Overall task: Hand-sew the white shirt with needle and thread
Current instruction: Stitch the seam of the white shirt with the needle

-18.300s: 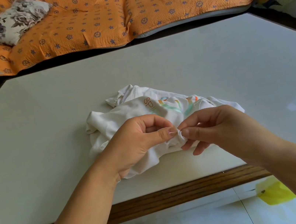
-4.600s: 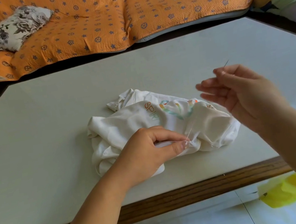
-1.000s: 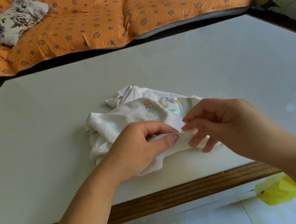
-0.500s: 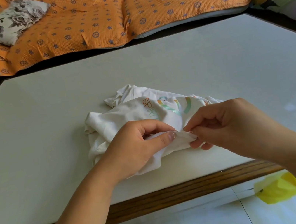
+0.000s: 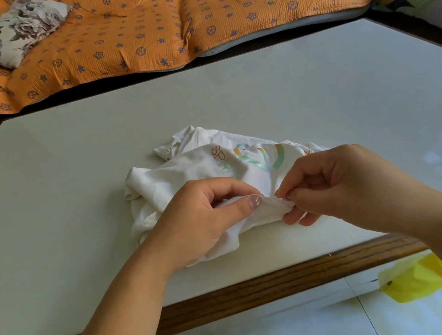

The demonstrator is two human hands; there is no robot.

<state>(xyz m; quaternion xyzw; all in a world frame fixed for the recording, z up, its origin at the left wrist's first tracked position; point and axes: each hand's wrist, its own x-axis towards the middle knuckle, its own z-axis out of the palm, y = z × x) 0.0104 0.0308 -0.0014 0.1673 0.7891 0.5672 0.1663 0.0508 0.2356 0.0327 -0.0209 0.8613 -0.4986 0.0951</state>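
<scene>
A crumpled white shirt (image 5: 185, 170) with an orange and green print lies on the pale table (image 5: 70, 176), near its front edge. My left hand (image 5: 207, 218) pinches a raised fold of the shirt between thumb and fingers. My right hand (image 5: 341, 183) is closed just to the right of that fold, thumb and forefinger pinched on the needle (image 5: 279, 195), of which only a thin glint shows at the fabric. The two thumbs are a few centimetres apart. The thread is too fine to make out.
The table has a brown wooden front edge (image 5: 262, 288). Behind it is a sofa with an orange patterned cover (image 5: 161, 17) and a floral cushion (image 5: 10, 32). A yellow bag (image 5: 414, 278) lies on the shiny floor at lower right.
Over the last second my right hand has dropped to the fold and closed its fingertips at the fabric beside my left thumb. My left hand has kept its pinch on the shirt.
</scene>
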